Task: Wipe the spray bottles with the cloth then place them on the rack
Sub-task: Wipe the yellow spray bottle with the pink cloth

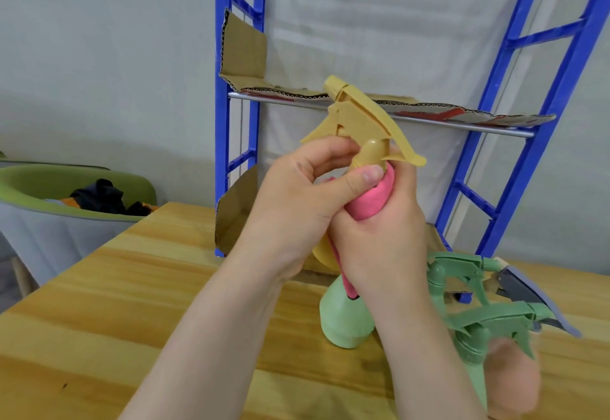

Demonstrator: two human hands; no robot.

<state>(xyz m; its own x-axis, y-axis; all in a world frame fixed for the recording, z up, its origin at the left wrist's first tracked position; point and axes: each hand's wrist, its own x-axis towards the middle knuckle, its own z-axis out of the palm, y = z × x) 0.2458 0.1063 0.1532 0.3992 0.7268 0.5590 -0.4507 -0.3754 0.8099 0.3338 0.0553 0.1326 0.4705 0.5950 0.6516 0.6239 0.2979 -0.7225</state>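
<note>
I hold a yellow spray bottle up in front of the blue rack. My left hand grips its neck just below the trigger head. My right hand wraps a pink cloth around the bottle's body, which is mostly hidden by both hands. Two green spray bottles lie on the wooden table: one under my wrists, another to the right. A pinkish bottle sits blurred at the lower right.
The rack stands on the table, its shelf lined with cardboard and bare of bottles. A green and grey chair with dark clothes on it is at the left. A grey-blue flat piece lies by the rack's right foot.
</note>
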